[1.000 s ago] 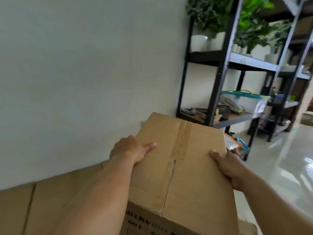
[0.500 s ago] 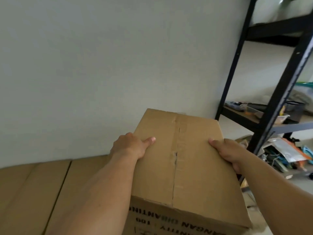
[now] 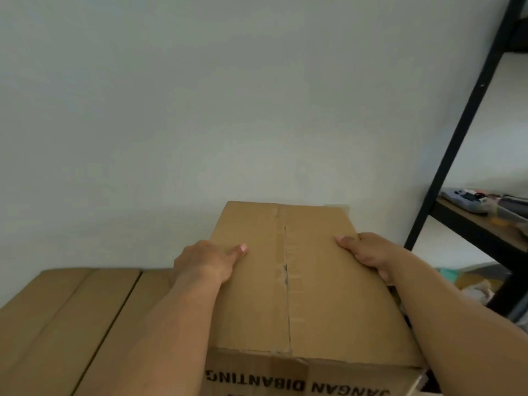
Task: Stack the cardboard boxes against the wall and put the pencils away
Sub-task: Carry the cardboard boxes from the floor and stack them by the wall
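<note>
Left hand [image 3: 210, 260]: clamped on the left edge of the cardboard box [image 3: 300, 284], thumb lying flat across the top face, fingers wrapped down the side and out of sight. Right hand [image 3: 368, 254]: same grip mirrored on the right edge, thumb on top, fingers hidden below the rim. Both forearms run in from the bottom of the frame.

Box: brown, held lengthwise away from the person, top flaps meeting along a taped centre seam with a small tear partway down. Far end sits close to the pale wall [image 3: 228, 110]; whether it touches cannot be told. Near face carries black print, upside down, cut off by the frame's lower edge. What the box rests on is hidden by its own bulk.

Left of it, lower: the flat tops of other cardboard boxes [image 3: 71, 318] along the wall, dark gaps between them, cropped at the left and the bottom.

Right: a black metal shelf rack [image 3: 463, 132], one upright slanting through frame. Its wooden shelf holds blurred small items, unidentifiable. Clutter below the shelf, also too blurred to name.
</note>
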